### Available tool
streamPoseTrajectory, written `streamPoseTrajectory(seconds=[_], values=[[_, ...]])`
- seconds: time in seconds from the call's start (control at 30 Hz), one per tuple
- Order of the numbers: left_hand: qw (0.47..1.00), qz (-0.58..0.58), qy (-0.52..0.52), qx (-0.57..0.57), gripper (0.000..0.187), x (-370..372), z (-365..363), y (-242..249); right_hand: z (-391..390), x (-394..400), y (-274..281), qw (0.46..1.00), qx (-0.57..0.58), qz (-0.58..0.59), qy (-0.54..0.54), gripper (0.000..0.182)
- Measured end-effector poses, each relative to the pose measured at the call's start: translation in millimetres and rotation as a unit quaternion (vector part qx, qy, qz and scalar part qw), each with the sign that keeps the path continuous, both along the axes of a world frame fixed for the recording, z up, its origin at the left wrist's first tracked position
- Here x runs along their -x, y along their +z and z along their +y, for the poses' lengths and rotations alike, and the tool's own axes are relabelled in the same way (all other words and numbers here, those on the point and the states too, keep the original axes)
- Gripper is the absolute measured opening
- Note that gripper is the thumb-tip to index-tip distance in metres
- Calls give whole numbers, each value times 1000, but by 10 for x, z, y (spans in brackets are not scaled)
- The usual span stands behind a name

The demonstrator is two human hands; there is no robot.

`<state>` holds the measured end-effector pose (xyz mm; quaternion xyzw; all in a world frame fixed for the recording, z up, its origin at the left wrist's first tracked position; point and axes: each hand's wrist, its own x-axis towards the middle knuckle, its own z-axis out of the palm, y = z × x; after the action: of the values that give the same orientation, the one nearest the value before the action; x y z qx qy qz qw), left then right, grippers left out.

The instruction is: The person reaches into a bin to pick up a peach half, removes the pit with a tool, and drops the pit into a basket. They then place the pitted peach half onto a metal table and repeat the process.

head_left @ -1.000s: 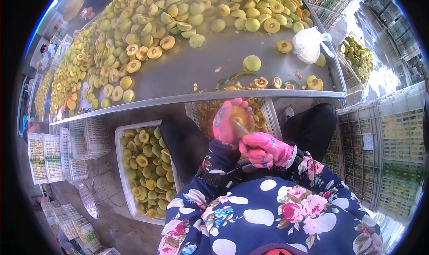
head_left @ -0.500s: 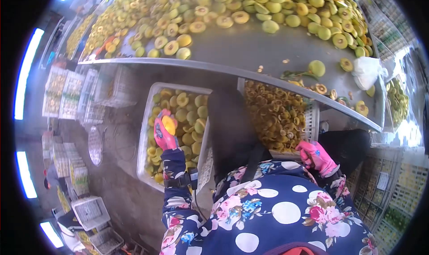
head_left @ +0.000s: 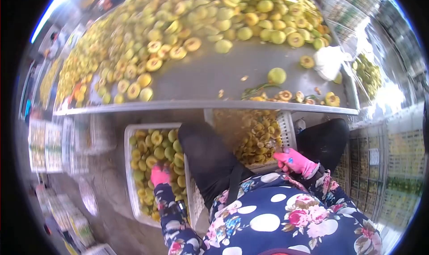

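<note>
Left hand (head_left: 159,174) (pink rubbery glove) over round halved fruit (head_left: 152,152) in slatted crate (head_left: 129,134)

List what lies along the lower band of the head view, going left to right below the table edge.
Crate of halved fruit → left hand → dark trouser leg → crate of pitted pieces → right hand → stacked crates.

A fruit-processing workshop. A long steel table (head_left: 196,83) is heaped with halved yellow-green fruit (head_left: 187,22). Below its edge stand white plastic crates: one (head_left: 130,174) full of fruit halves, another (head_left: 288,125) full of cut-out cores. To the right of the table rise stacks of more crates (head_left: 393,161), and others (head_left: 44,143) stand to its left.
</note>
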<state>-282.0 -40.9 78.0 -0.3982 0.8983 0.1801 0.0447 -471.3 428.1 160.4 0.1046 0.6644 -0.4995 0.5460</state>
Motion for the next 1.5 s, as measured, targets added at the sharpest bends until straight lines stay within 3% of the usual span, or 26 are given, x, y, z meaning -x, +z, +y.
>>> streamPoseTrajectory(seconds=[0.03,0.1,0.13,0.17,0.23,0.3,0.33,0.37,0.43,0.53,0.63,0.67,0.7,0.73,0.77,0.83,0.93,1.03,1.07,1.17,1.5], values=[[995,86,53,-13,47,204,-20,98,-17,-23,79,1000,-10,20,-19,34],[918,391,-46,-48,35,769,67,435,21,-50,-19,998,15,28,-55,31],[855,441,-7,-272,34,1118,263,845,64,-26,-42,999,39,6,-35,29],[747,458,33,-480,33,1499,540,1284,60,-11,4,999,44,11,-28,28],[832,379,-133,-383,32,2158,1199,1821,48,-6,162,998,56,24,-14,27],[648,327,-109,-679,32,2803,1651,1771,119,-38,199,991,118,43,-41,26],[765,330,-282,-475,33,3037,1948,1756,158,-61,186,989,130,53,-50,26],[814,311,-433,-231,34,3241,2232,1730,205,-84,172,986,141,63,-59,26],[755,328,-563,-71,40,3661,2585,1502,332,-104,241,985,141,39,-93,27],[727,268,-627,79,37,3911,2857,1036,513,-101,482,988,107,27,-107,30],[806,219,-466,-292,38,3922,2838,1038,605,-132,494,983,105,26,-151,18],[762,210,-379,-481,40,3850,2792,1091,634,-134,536,980,125,34,-149,19],[686,194,-274,-646,42,3756,2709,1168,645,-89,578,978,146,43,-146,19],[581,172,-156,-780,43,3649,2617,1266,641,-28,619,974,168,53,-142,20],[529,134,-107,-831,46,3509,2520,1385,602,36,661,976,156,108,-107,20],[494,120,-38,-860,45,3139,2516,1666,468,194,763,967,132,218,-32,22],[509,151,57,-845,44,2738,2463,1685,182,348,974,939,141,314,17,27],[500,195,67,-841,44,2454,2488,1672,-11,391,1049,921,105,368,72,35],[473,200,57,-856,42,2386,2484,1634,-76,375,1057,911,71,396,88,33],[484,238,49,-841,41,2266,2554,1558,-183,304,989,876,75,471,75,32],[508,277,59,-814,40,2151,2771,1590,-226,242,1033,914,56,395,75,24]])
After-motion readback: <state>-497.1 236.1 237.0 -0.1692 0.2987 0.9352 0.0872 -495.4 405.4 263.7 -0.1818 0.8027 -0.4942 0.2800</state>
